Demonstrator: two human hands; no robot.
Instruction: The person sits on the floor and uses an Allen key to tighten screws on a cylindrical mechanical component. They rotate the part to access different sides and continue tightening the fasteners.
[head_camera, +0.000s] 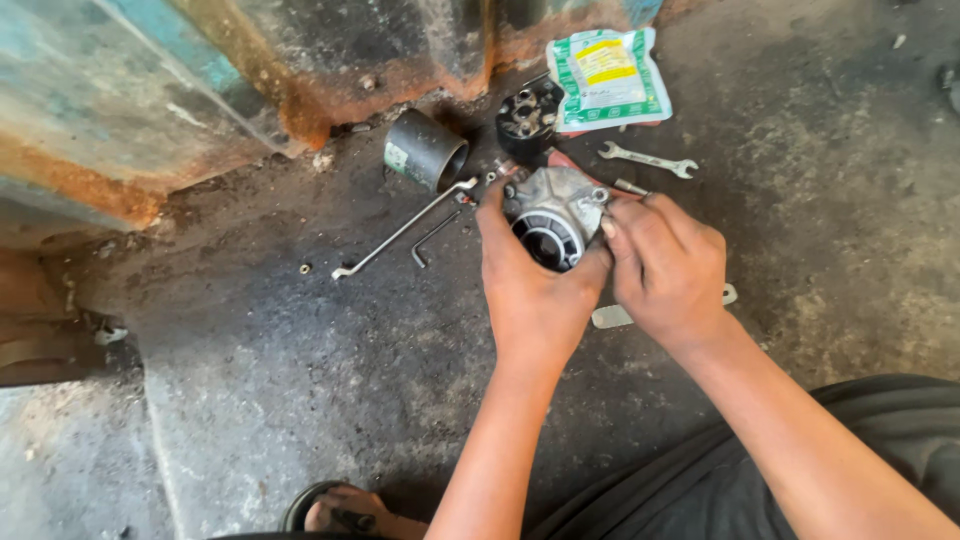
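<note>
At frame centre I see my left hand (530, 285) and right hand (665, 270) both clasping the metal housing (556, 212). Upper centre, a hollow black cylinder (425, 150) lies on grimy concrete floor (300, 380).

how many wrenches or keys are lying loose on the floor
3: an open-ended spanner right of the metal housing that both hands hold, a long offset ring spanner left of it, and a small hex key beside that. Others may be hidden under the hands.
</note>
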